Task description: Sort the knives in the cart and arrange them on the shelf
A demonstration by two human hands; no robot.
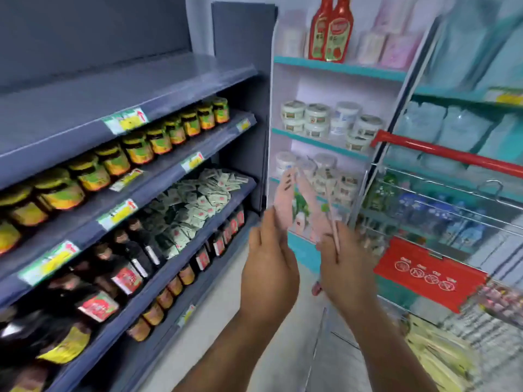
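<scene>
Holding pink knife packs upright, one pinched in your left hand, others in your right hand, hands close together, you stand with the bare top shelf up-left, nearer your left hand, cart at right.

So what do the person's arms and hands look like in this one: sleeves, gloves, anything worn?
Both forearms are bare as far as the view shows, with no sleeves in sight. The left hand and right hand wear no gloves; no watch, ring or bracelet is visible, though motion blur limits fine detail.
</scene>
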